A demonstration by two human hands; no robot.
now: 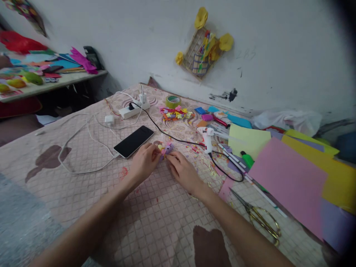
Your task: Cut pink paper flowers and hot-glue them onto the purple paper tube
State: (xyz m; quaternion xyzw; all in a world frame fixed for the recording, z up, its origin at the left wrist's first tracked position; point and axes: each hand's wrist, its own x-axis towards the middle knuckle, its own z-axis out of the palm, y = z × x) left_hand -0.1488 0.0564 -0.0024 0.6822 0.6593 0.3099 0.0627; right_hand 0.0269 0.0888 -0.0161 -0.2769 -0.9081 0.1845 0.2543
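Note:
Between my two hands, low over the table, is a small purple craft figure [168, 148] with pink and yellow bits on it. The fingers of my left hand [147, 157] are pinched at its left side, by a yellow piece. My right hand [182, 168] has its fingertips closed on the figure's lower right side. My fingers hide part of the figure, so its full shape does not show. A black smartphone [134, 141] lies just left of my left hand, with a white cable plugged in.
Right of my hands stand a white glue gun [207, 139] and gold-handled scissors [261, 220]. Coloured foam sheets [289, 181] cover the right side. Behind are a power strip [135, 110], a tape roll [172, 101] and small paper flowers [178, 113]. A second table [83, 76] is far left.

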